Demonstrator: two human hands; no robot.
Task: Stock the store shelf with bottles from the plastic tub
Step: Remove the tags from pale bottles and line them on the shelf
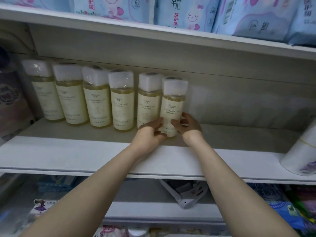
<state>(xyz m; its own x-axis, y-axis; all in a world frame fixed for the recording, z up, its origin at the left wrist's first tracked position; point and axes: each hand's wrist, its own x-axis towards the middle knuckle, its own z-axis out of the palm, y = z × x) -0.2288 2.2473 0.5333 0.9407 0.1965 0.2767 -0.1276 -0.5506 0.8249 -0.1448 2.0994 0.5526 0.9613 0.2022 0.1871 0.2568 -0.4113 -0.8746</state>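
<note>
A pale yellow bottle [172,103] with a white cap in clear wrap stands upright on the white shelf [85,156], at the right end of a row. My left hand [150,132] grips its lower left side and my right hand [187,124] grips its lower right side. Several matching bottles [99,98] stand in a line to its left, against the shelf's back wall. The nearest one [148,100] stands just behind my left hand. The plastic tub is out of view.
To the right of the held bottle the shelf board runs bare as far as a white roll [302,149] at the right edge. Blue packets [188,12] fill the shelf above. A dark package [12,103] stands at the far left. Mixed goods sit on the shelf below.
</note>
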